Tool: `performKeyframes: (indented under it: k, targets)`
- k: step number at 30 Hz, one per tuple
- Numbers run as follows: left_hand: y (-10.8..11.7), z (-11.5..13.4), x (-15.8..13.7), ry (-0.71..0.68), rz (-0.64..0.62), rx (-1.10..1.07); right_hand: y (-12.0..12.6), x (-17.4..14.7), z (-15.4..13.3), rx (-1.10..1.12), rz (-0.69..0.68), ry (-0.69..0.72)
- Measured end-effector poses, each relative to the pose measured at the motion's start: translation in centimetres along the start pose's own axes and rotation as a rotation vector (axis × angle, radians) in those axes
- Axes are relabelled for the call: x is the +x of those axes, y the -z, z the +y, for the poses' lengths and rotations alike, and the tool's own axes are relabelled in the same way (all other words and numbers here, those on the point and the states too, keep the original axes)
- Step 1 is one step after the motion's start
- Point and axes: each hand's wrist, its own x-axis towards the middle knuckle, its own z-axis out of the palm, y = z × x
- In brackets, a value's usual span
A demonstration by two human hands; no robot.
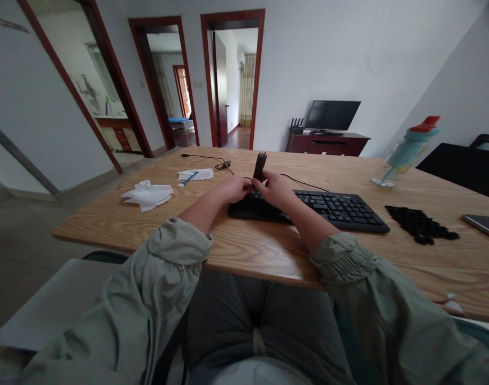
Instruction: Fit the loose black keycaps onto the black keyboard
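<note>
A black keyboard [336, 206] lies on the wooden table in front of me. My right hand [274, 187] is closed over its left part, with thumb and fingers around a dark, narrow, upright piece [259, 166] with small points on top. I cannot make out exactly what the piece is. Beside it, the fingers of my left hand [240, 189] are pinched together just above the keyboard's upper left edge. Anything between them is too small or hidden to name. Both hands cover much of the keyboard's left side. A pile of small black keycaps [420, 224] lies to its right.
Crumpled white tissue [148, 195] and a blue-handled swab or small brush [188, 179] on another tissue [204, 174] lie left. Behind runs a coiled black cable [223, 165]. A clear bottle [400, 155] and a dark phone-like slab [484, 224] are at right.
</note>
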Motion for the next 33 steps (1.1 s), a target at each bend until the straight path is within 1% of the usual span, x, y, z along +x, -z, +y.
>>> performKeyframes:
  k: [4,9,13,17,21,26,29,31,33]
  targets:
    - [-0.1,0.3,-0.4,-0.014,0.040,0.066,0.3,-0.1,-0.3,-0.038,-0.025,0.043]
    - [-0.3,0.5,-0.4,-0.004,0.025,0.192,0.4,-0.3,-0.5,-0.039,-0.025,0.038]
    - [-0.3,0.9,-0.5,0.015,0.039,0.229,0.3,-0.2,-0.4,-0.081,-0.014,0.049]
    - [-0.3,1.4,-0.6,0.075,0.048,0.259,0.1,-0.1,-0.4,-0.094,0.001,0.046]
    - [-0.5,1.1,-0.5,0.067,0.049,0.235,-0.3,0.0,-0.1,-0.071,0.014,0.035]
    - [-0.7,0.0,-0.4,0.052,0.020,0.100,-1.3,0.1,0.9,0.042,-0.010,-0.014]
    - [-0.6,-0.1,-0.4,0.047,0.027,0.097,-2.0,0.6,1.5,0.135,-0.017,-0.005]
    - [-0.5,0.0,-0.4,0.058,0.020,0.130,-2.4,1.5,1.4,0.197,0.024,-0.013]
    - [-0.4,0.2,-0.5,0.083,-0.013,0.165,-2.8,2.6,0.8,0.315,0.104,-0.053]
